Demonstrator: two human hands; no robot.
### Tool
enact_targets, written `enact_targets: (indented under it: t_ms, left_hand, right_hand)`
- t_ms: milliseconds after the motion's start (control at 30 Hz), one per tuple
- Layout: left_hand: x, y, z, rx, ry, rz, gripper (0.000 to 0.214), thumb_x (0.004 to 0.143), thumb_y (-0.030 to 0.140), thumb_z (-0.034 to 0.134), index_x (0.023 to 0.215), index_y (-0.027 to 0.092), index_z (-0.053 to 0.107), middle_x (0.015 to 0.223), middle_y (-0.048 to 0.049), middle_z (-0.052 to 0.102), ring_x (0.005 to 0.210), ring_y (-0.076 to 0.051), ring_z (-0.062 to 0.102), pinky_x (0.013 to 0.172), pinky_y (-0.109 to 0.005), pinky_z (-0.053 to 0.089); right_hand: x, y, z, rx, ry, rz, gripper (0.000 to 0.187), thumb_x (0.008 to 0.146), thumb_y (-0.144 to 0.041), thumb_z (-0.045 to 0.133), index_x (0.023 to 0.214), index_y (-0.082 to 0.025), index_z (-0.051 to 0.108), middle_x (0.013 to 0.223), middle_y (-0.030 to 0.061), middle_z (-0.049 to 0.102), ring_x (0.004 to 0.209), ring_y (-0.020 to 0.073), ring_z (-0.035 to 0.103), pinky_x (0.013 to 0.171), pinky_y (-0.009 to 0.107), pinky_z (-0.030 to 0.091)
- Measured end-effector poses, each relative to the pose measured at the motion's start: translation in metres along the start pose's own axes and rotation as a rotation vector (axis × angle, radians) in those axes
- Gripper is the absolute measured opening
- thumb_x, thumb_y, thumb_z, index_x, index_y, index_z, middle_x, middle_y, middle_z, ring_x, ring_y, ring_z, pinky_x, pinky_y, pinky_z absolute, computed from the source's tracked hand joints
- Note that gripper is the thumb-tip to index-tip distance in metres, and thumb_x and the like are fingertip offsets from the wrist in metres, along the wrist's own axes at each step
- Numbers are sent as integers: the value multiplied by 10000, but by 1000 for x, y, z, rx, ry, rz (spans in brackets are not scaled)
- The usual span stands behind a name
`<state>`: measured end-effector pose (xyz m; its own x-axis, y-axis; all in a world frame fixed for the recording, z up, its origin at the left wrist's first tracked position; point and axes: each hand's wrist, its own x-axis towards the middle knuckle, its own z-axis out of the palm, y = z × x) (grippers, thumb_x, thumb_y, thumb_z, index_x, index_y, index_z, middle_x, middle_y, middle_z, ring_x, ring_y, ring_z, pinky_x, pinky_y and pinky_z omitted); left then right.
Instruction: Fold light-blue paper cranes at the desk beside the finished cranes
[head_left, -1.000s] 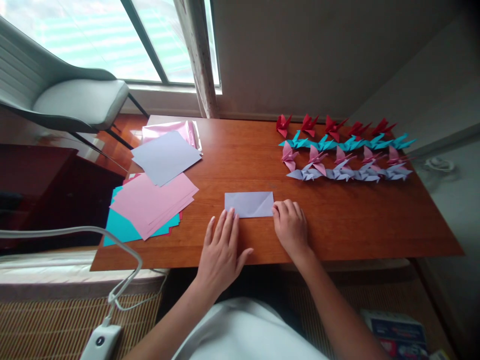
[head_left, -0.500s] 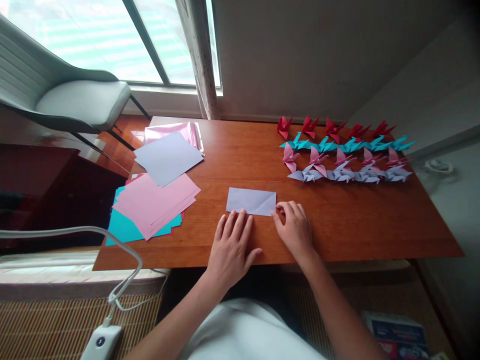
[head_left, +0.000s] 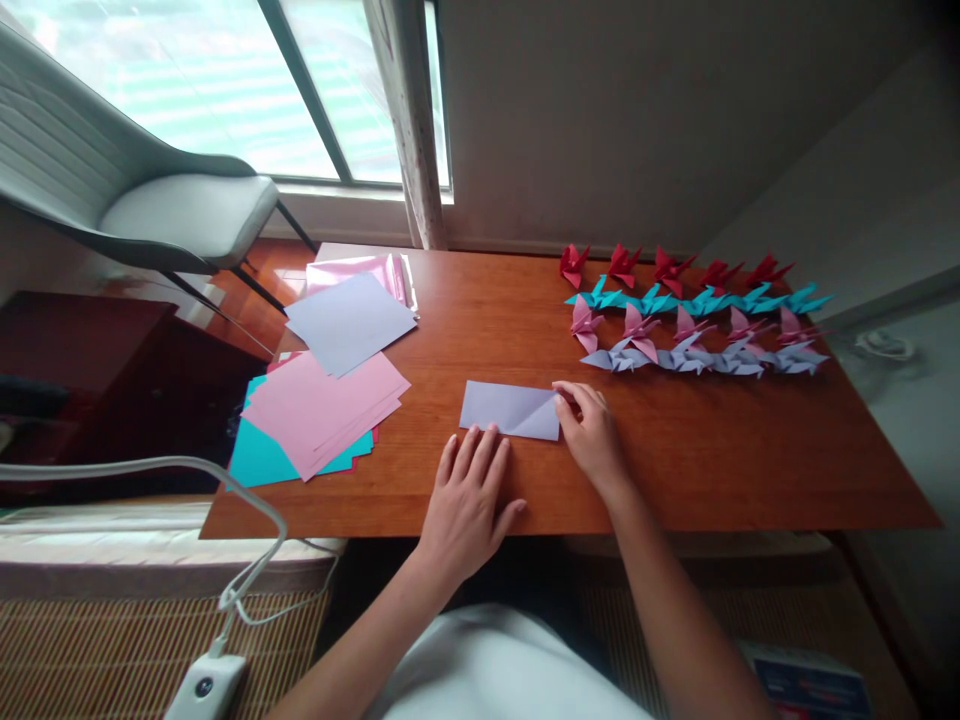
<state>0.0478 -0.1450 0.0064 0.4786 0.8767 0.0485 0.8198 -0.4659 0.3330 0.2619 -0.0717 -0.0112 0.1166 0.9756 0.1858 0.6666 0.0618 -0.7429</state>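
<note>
Head view, and I can see the folded lavender paper (head_left: 506, 410) lying flat on the brown wooden table (head_left: 720, 470), just beyond the left hand's fingertips and just left of the right hand (head_left: 590, 430). Over there the left hand (head_left: 466, 505) is spread palm down and grasps nothing, its fingertips resting at the sheet's near edge, with the thumb held well out to the side. The right hand's thumb and forefinger curl close together at the paper's far right corner, touching it, though I can't tell whether they actually pinch it.
</note>
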Motion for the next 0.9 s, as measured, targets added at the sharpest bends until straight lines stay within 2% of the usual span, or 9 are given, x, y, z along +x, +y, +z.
enact_targets:
  t_ms: [200, 267, 367, 433, 500, 600, 700, 800, 900]
  left_hand:
    - [-3, -6, -2, -135, 36, 4, 590, 961, 321, 516, 1510, 134, 405, 1631, -146, 302, 1514, -332, 250, 1235, -540, 190]
    - [-4, -7, -6, -272, 84, -30, 540, 960, 293, 518, 1477, 152, 448, 1603, -141, 366, 1491, -317, 310, 1219, -513, 260]
    - [-3, -6, -13, -614, 128, -196, 432, 970, 319, 524, 1379, 182, 540, 1472, -142, 540, 1349, -286, 518, 1117, -441, 429]
    - [0, -6, -18, -926, 95, -353, 381, 977, 378, 524, 1298, 181, 585, 1337, -144, 643, 1215, -277, 627, 1013, -409, 511]
    - [4, -6, -23, -1214, 46, -484, 425, 970, 444, 529, 1291, 168, 568, 1307, -157, 657, 1172, -289, 653, 946, -399, 543]
    - [11, -8, -29, -1467, 25, -625, 589, 924, 514, 589, 1383, 168, 462, 1313, -171, 650, 1170, -312, 656, 924, -410, 547]
    - [16, -7, -33, -1613, 28, -709, 720, 856, 507, 690, 1432, 187, 400, 1335, -166, 641, 1236, -330, 616, 988, -433, 516]
    - [17, -2, -36, -1742, 15, -745, 738, 843, 447, 727, 1453, 219, 380, 1407, -161, 597, 1284, -329, 583, 1051, -451, 474]
    - [16, -1, -35, -1856, -3, -748, 702, 850, 415, 720, 1448, 249, 393, 1443, -153, 572, 1250, -326, 612, 1082, -471, 443]
  right_hand:
    - [-12, -1, -4, 293, 11, 153, 258, 870, -328, 662, 1089, -192, 680, 927, 55, 687, 836, 211, 636, 759, 350, 504]
    - [-18, -9, -9, 326, 50, 131, 176, 879, -309, 663, 1017, -204, 692, 906, 41, 678, 827, 196, 628, 751, 333, 490]
    - [-30, -29, -19, 301, 98, 24, 93, 895, -242, 654, 979, -222, 687, 882, 22, 656, 813, 178, 605, 763, 324, 476]
    - [-39, -45, -23, 296, 62, -51, 99, 896, -190, 646, 981, -229, 681, 872, 17, 652, 812, 175, 606, 764, 322, 478]
    - [-49, -58, -24, 292, -5, -157, 147, 885, -140, 642, 996, -231, 677, 878, 22, 658, 834, 183, 609, 778, 331, 487]
    - [-61, -74, -22, 303, -80, -245, 195, 871, -85, 622, 995, -228, 670, 871, 31, 660, 848, 197, 601, 785, 348, 493]
    - [-69, -83, -18, 351, -118, -275, 216, 866, -65, 610, 1002, -224, 663, 871, 40, 657, 842, 199, 596, 762, 344, 500]
    - [-73, -89, -14, 400, -146, -292, 213, 862, -63, 609, 992, -223, 663, 882, 46, 661, 851, 198, 596, 772, 345, 509]
    - [-74, -92, -12, 419, -178, -294, 228, 855, -67, 610, 1008, -226, 666, 903, 46, 668, 875, 200, 598, 831, 364, 512]
